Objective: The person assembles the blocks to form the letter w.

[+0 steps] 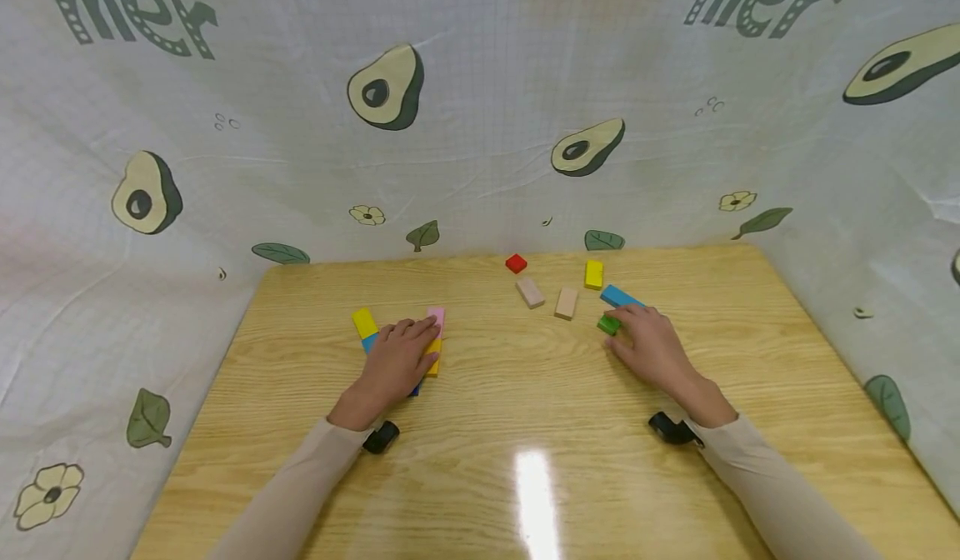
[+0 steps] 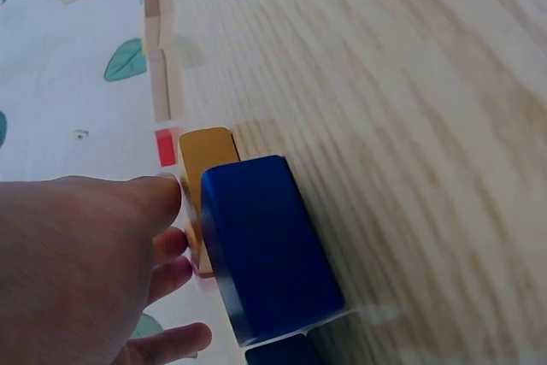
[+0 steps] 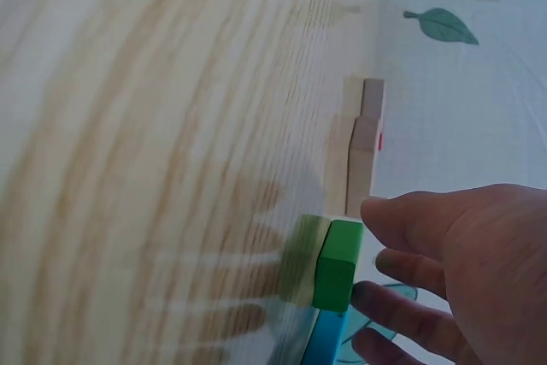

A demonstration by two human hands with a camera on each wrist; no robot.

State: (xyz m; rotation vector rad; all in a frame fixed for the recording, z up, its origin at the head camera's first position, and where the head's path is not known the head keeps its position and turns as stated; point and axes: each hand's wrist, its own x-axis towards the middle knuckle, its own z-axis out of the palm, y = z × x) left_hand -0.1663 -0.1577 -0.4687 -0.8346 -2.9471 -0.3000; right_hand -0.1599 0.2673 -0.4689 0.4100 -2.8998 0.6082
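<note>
My left hand [image 1: 397, 356] lies over a group of blocks, its fingers reaching across a pink block [image 1: 437, 313] and an orange block [image 1: 433, 360]. In the left wrist view, the thumb tip is right at the orange block's [image 2: 209, 150] side, and a dark blue block [image 2: 269, 245] stands nearer the camera. A yellow block [image 1: 364, 322] and a light blue block [image 1: 369, 342] show left of this hand, partly covered. My right hand [image 1: 651, 345] has its thumb and fingertips spread close around a small green block [image 1: 608, 324]. Just behind it is a blue block [image 1: 621, 297].
Toward the table's back edge lie a red block [image 1: 516, 263], a yellow block [image 1: 594, 274] and two pale wooden blocks, one greyish block [image 1: 530, 292] and one tan block [image 1: 566, 302]. A printed cloth [image 1: 480, 160] rises behind the wooden table [image 1: 495, 410].
</note>
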